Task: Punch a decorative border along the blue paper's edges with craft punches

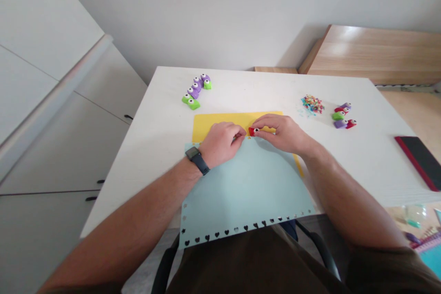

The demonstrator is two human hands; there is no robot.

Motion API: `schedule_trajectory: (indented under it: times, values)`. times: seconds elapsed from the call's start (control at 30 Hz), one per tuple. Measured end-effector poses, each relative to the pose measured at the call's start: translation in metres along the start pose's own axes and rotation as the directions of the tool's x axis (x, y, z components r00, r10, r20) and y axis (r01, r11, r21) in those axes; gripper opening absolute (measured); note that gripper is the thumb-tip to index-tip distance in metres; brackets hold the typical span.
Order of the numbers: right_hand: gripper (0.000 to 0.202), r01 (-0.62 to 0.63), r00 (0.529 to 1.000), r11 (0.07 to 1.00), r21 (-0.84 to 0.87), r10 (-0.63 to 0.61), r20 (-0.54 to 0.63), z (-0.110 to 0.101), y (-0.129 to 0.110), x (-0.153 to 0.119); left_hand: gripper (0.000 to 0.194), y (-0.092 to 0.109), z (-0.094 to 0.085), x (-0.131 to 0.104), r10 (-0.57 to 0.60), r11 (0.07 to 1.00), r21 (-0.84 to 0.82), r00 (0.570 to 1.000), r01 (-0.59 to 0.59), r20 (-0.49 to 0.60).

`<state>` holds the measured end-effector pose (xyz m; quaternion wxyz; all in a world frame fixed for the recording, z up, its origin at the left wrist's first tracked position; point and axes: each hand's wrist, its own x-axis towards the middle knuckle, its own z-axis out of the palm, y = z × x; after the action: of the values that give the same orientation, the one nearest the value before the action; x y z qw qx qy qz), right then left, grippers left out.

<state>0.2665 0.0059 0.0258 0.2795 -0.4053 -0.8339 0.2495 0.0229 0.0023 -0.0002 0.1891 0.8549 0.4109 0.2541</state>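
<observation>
One red punch [251, 132] clasped by right hand [279, 131] at far edge of blue sheet [248, 183]; left hand [222, 143] pinches same edge just beside, likely steadying it. Yellow sheet [220, 120] partly underneath. Other punches [193, 104], confetti pile [313, 104] lie apart, presumably for working room.

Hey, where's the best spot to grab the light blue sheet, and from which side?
Take the light blue sheet midway along its near edge, coming from the near side. That edge overhangs the table, so pinching from above and below should be easy. Gripping just inside the punched hearts, on uncut paper, should tear less.
</observation>
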Motion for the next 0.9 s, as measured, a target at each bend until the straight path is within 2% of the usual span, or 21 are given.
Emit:
schedule_trajectory:
  times: [0.43, 0.9]
  values:
    - [0.019, 0.042, 0.999, 0.998, -0.048, -0.042, 0.009, 0.0014, 0.0014, -0.0007, 0.013, 0.0, -0.0002, 0.0001, 0.0, 1.0, 0.004, 1.0, 0.0, 0.006]
    - [0.018, 0.04, 0.999, 0.999, -0.002, -0.04, -0.016, 0.0021, 0.0029, -0.0011, 0.014, 0.0002, -0.0002, 0.0003, 0.004, 1.0, 0.009, 1.0, -0.004, 0.009]
